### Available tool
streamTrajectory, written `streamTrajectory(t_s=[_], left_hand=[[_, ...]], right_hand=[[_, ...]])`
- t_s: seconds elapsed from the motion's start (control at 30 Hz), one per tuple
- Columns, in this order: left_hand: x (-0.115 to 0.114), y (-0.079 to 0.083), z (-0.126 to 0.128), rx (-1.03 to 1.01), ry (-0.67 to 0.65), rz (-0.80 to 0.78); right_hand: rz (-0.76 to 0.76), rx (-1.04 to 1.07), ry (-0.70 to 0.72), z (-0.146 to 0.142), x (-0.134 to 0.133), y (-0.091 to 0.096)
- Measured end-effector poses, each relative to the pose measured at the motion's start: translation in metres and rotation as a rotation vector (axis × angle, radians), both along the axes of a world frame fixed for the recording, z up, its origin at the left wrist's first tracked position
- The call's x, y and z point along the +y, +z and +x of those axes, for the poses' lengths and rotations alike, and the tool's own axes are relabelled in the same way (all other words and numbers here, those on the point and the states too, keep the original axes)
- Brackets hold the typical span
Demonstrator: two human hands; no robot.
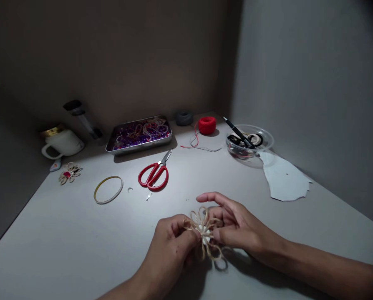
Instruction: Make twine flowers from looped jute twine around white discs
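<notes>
Both of my hands hold a small flower made of looped jute twine (pixel 204 230) with a pale centre, just above the white table (pixel 64 246). My left hand (pixel 170 250) pinches its left side with fingers curled shut. My right hand (pixel 236 225) grips the right side between thumb and fingers, its index finger stretched out above the loops. Loose twine loops hang below the hands.
Red-handled scissors (pixel 154 174) and a thin ring (pixel 108 189) lie further back. A metal tray of purple beads (pixel 139 134), red thread spool (pixel 207 125), clear bowl with a pen (pixel 249 141), white sheet (pixel 283 179), mug (pixel 63 143) and a finished twine flower (pixel 69 173) stand behind.
</notes>
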State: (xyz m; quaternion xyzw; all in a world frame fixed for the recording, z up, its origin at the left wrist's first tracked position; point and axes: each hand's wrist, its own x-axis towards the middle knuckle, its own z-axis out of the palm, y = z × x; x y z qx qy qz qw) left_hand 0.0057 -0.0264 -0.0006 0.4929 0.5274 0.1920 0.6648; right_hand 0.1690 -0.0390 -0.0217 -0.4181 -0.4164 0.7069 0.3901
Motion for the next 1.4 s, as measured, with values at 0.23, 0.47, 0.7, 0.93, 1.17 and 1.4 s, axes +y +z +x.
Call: streamTrajectory(t_s=[0.23, 0.47, 0.7, 0.93, 1.17, 1.4], left_hand=[[0.0, 0.003, 0.0, -0.016, -0.026, 0.014], [0.002, -0.002, 0.001, 0.0, -0.002, 0.003], [0.006, -0.012, -0.002, 0.032, 0.059, 0.065], [-0.002, -0.018, -0.009, 0.273, 0.122, 0.567], [-0.014, -0.014, -0.018, 0.621, -0.001, 1.248], [-0.01, -0.006, -0.026, 0.617, -0.045, 1.039]], right_hand=[[-0.015, -0.059, -0.032, -0.005, 0.001, 0.004], [-0.018, -0.066, -0.012, -0.004, 0.001, -0.001], [0.126, -0.371, -0.115, -0.004, 0.003, -0.008], [0.287, -0.692, -0.069, 0.002, 0.004, -0.011], [0.694, -0.933, -0.13, 0.009, 0.002, -0.008], [0.739, -1.16, -0.021, 0.006, 0.012, -0.007]])
